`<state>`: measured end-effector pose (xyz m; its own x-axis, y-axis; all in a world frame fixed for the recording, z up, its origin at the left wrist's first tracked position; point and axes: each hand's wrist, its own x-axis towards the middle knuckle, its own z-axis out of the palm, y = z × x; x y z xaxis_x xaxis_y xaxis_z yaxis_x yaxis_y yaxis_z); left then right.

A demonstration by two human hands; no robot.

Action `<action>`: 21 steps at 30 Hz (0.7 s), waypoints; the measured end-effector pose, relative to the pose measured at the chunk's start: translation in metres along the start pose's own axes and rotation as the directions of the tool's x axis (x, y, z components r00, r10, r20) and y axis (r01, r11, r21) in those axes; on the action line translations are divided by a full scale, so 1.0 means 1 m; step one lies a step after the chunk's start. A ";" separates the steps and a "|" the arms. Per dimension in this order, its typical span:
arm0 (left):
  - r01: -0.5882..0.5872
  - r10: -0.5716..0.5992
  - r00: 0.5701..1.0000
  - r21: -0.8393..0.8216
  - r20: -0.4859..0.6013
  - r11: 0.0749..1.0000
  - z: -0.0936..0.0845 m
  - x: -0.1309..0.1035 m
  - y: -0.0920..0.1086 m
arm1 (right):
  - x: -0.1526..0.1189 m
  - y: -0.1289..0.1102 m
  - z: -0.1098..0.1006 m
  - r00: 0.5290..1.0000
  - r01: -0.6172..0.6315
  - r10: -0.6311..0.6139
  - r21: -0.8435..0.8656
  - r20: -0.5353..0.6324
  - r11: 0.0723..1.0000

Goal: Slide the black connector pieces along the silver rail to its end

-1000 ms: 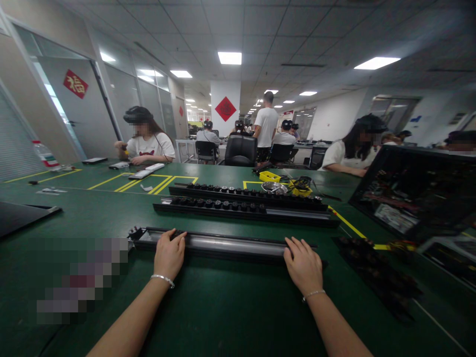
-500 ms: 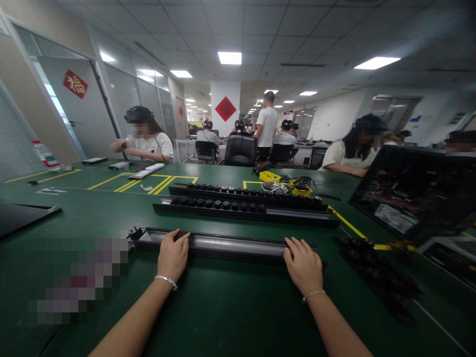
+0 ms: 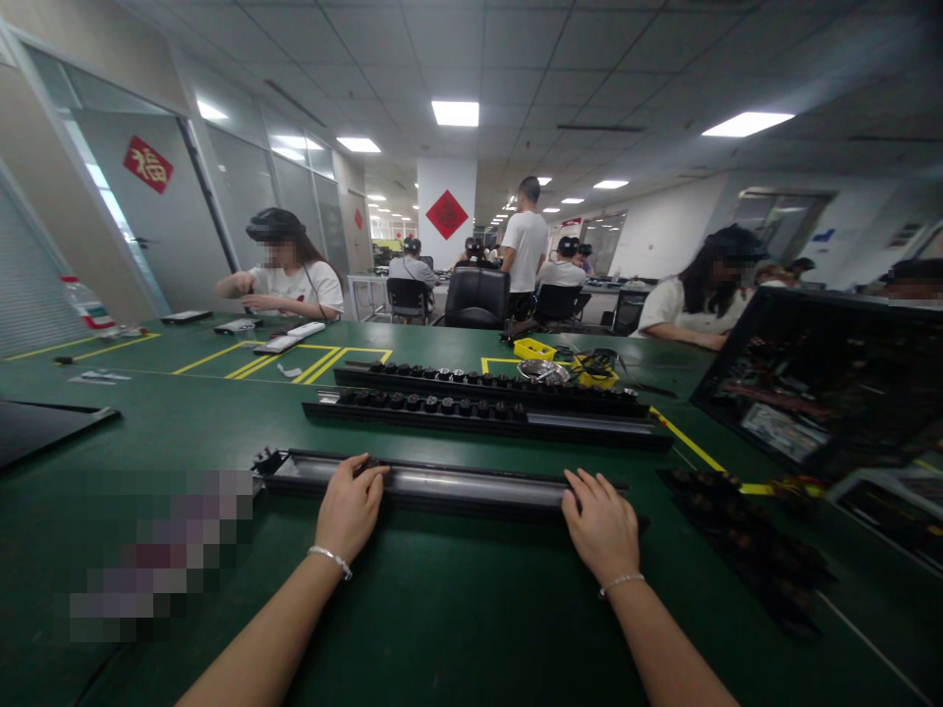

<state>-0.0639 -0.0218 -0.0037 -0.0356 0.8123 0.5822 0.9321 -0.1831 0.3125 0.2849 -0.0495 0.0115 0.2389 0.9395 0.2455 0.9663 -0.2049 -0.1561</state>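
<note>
A long black power strip housing (image 3: 471, 488) with a bare, shiny metal channel lies crosswise in front of me. A black end piece with prongs (image 3: 269, 460) sits at its left end. My left hand (image 3: 352, 506) is over the left part of the channel, its fingers closed round a small dark piece (image 3: 377, 462) that they mostly hide. Toward the right end, my right hand (image 3: 602, 520) grips the housing, fingers over the far edge and thumb at the near side. Farther back lie two similar strips, a nearer one (image 3: 442, 414) and a farther one (image 3: 508, 383), both holding rows of round black sockets.
Dark parts (image 3: 751, 550) lie at right, below an open computer case (image 3: 817, 393). Behind the strips are a metal bowl (image 3: 543, 371) and yellow trays (image 3: 534, 350). A black panel (image 3: 55, 432) lies at left. Co-workers (image 3: 284, 280) sit across the green table (image 3: 471, 628).
My left hand has shifted slightly right along the housing, and the small dark piece at its fingertips has moved with it. My right hand and the housing have stayed put.
</note>
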 end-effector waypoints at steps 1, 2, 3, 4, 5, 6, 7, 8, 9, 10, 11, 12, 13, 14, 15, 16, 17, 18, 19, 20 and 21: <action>0.001 -0.001 1.000 -0.018 0.014 1.000 -0.001 0.000 0.002 | 0.000 0.000 0.000 1.000 0.003 -0.003 -0.001 0.001 1.000; 0.009 -0.009 1.000 -0.034 0.026 0.999 -0.002 0.000 0.003 | 0.000 0.000 0.000 1.000 0.004 -0.004 -0.003 -0.001 1.000; 0.023 -0.021 0.999 -0.050 0.038 0.998 -0.003 0.000 0.003 | 0.000 0.000 0.001 1.000 0.005 -0.005 -0.004 -0.005 1.000; 0.039 -0.036 0.998 -0.066 0.049 0.997 -0.005 0.000 0.003 | 0.000 0.001 0.001 1.000 0.008 -0.008 -0.005 -0.012 1.000; 0.056 -0.052 0.997 -0.078 0.056 0.995 -0.005 0.001 0.002 | -0.001 0.001 0.002 1.000 0.013 -0.013 -0.006 -0.022 1.000; 0.071 -0.066 0.996 -0.081 0.060 0.994 -0.006 0.001 0.001 | -0.001 0.001 0.002 0.999 0.019 -0.019 -0.008 -0.034 1.000; 0.082 -0.078 0.995 -0.072 0.061 0.994 -0.006 0.002 -0.001 | -0.001 0.001 0.002 0.999 0.024 -0.024 -0.011 -0.044 1.000; 0.091 -0.088 0.994 -0.050 0.064 0.995 -0.006 0.003 -0.002 | -0.001 0.001 0.003 0.998 0.028 -0.029 -0.012 -0.050 1.000; 0.100 -0.098 0.993 -0.014 0.070 0.995 -0.006 0.003 -0.004 | -0.001 0.001 0.003 0.998 0.030 -0.031 -0.012 -0.050 0.999; 0.105 -0.107 0.991 0.029 0.083 0.994 -0.005 0.004 -0.006 | -0.001 0.002 0.003 0.999 0.028 -0.028 -0.009 -0.044 1.000; 0.107 -0.114 0.988 0.073 0.105 0.992 -0.004 0.004 -0.007 | 0.000 0.002 0.002 0.999 0.024 -0.024 -0.007 -0.035 1.000; 0.104 -0.118 0.984 0.112 0.134 0.988 -0.003 0.004 -0.009 | 0.000 0.002 0.002 1.000 0.019 -0.019 -0.004 -0.024 1.000; 0.096 -0.119 0.979 0.142 0.164 0.985 -0.003 0.003 -0.010 | 0.000 0.002 0.002 1.000 0.015 -0.015 -0.003 -0.015 1.000; 0.086 -0.117 0.975 0.163 0.190 0.983 -0.002 0.003 -0.010 | 0.000 0.002 0.002 1.000 0.011 -0.011 -0.004 -0.008 1.000; 0.074 -0.111 0.971 0.175 0.211 0.982 -0.002 0.002 -0.011 | 0.000 0.001 0.001 1.000 0.009 -0.009 -0.006 -0.003 1.000; 0.063 -0.104 0.969 0.182 0.224 0.981 -0.002 0.002 -0.011 | 0.000 0.001 0.001 1.000 0.007 -0.007 -0.008 -0.001 1.000; 0.055 -0.099 0.968 0.187 0.232 0.981 -0.003 0.002 -0.011 | 0.000 0.001 0.001 1.000 0.006 -0.006 -0.009 0.001 1.000; 0.049 -0.094 0.967 0.189 0.237 0.981 -0.003 0.001 -0.010 | 0.000 0.001 0.000 1.000 0.005 -0.005 -0.009 0.000 1.000; 0.046 -0.093 0.966 0.191 0.242 0.980 -0.004 0.001 -0.010 | 0.000 0.001 0.000 1.000 0.005 -0.005 -0.009 -0.001 1.000; 0.045 -0.092 0.965 0.193 0.247 0.980 -0.005 0.001 -0.009 | 0.000 0.001 0.000 1.000 0.007 -0.007 -0.008 -0.004 1.000; 0.043 -0.092 0.964 0.193 0.250 0.980 -0.005 0.001 -0.009 | 0.000 0.001 0.000 1.000 0.009 -0.009 -0.007 -0.006 1.000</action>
<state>-0.0739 -0.0223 -0.0017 -0.0298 0.9381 0.3450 0.9817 -0.0375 0.1868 0.2854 -0.0500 0.0117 0.2310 0.9396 0.2527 0.9690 -0.1986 -0.1473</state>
